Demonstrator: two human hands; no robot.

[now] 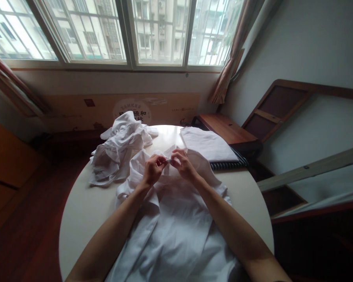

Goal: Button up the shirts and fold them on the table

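A white shirt [185,211] lies spread over the round table, its upper end under my hands and its lower part toward me. My left hand [155,168] pinches the cloth near the collar between thumb and fingers. Close beside it, my right hand [182,162] pinches the same stretch of cloth, with the fingertips of both hands almost meeting. Whether a button sits between the fingers is too small to tell. The shirt's left side is bunched in loose folds, and its right side lies flatter.
A crumpled heap of white clothes [120,145] rests at the table's far left. Folded white cloth [207,143] lies at the far right on a black-striped item [231,164]. The pale round table [85,219] has its edge near both arms. Beyond stands a wooden side table [226,127].
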